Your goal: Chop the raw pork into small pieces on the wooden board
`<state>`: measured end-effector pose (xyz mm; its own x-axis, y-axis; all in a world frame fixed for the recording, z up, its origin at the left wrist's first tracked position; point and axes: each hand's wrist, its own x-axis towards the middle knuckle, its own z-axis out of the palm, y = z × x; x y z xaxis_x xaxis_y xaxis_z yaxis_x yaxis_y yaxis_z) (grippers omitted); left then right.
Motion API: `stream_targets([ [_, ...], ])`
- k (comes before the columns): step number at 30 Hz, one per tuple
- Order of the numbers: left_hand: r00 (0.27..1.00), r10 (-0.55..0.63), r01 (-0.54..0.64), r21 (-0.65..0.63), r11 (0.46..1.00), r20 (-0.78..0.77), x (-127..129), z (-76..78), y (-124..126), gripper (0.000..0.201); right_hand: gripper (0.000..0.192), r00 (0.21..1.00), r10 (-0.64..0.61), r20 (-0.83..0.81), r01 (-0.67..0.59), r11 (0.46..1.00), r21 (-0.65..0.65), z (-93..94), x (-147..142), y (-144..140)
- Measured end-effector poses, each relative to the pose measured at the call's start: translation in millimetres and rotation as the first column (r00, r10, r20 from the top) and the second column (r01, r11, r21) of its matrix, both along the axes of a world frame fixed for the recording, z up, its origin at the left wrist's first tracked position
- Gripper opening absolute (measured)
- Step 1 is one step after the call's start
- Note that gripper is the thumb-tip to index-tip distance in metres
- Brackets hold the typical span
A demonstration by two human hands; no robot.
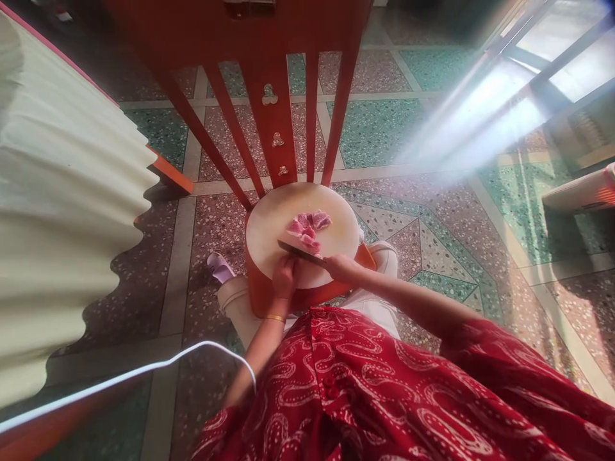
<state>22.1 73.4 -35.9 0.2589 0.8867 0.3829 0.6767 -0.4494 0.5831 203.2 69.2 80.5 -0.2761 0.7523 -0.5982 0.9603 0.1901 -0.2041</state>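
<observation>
A round pale cutting board (278, 218) rests on the seat of an orange wooden chair (273, 115). Pieces of pink raw meat (308, 228) lie near the board's middle. My right hand (342, 267) grips the handle of a dark knife (300, 253), whose blade lies flat across the board just below the meat. My left hand (284, 276) rests on the board's near edge beside the blade, fingers curled, with a gold bangle on the wrist. I cannot tell whether it touches the blade.
A pleated cream cloth (62, 211) fills the left side. A white cable (144, 371) runs across the lower left. The floor is patterned terrazzo tile (432, 224). A foot in a light slipper (220, 266) shows beside the chair. My red patterned dress (384, 397) covers the foreground.
</observation>
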Motion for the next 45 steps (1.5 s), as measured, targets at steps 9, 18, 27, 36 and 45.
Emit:
stream_targets([
  [9, 0.998, 0.048, -0.048, 0.012, 0.999, -0.043, 2, 7.0, -6, 0.018, 0.026, 0.998, 0.038, 0.045, -0.038, 0.999, 0.001, 6.4, 5, -12],
  [18, 0.995, -0.008, 0.008, -0.003, 1.0, -0.097, -2, -2.1, -2, 0.021, 0.027, 0.991, 0.067, -0.116, -0.058, 0.995, 0.079, -13.1, -50, 35],
  [27, 1.0, -0.001, 0.001, 0.002, 1.0, -0.019, -1, 1.0, -2, 0.02, 0.031, 0.998, -0.011, 0.06, 0.011, 1.0, -0.001, -0.5, 14, -19],
  [36, 0.998, -0.022, 0.021, -0.016, 1.0, -0.062, -5, 4.5, -9, 0.017, 0.028, 0.998, 0.027, 0.061, -0.028, 0.999, 0.019, 11.1, 8, -24],
  [45, 0.994, -0.042, 0.041, -0.011, 0.999, -0.102, -6, -3.5, -5, 0.019, 0.028, 0.994, 0.076, -0.077, -0.07, 0.995, 0.073, -12.3, -43, 22],
])
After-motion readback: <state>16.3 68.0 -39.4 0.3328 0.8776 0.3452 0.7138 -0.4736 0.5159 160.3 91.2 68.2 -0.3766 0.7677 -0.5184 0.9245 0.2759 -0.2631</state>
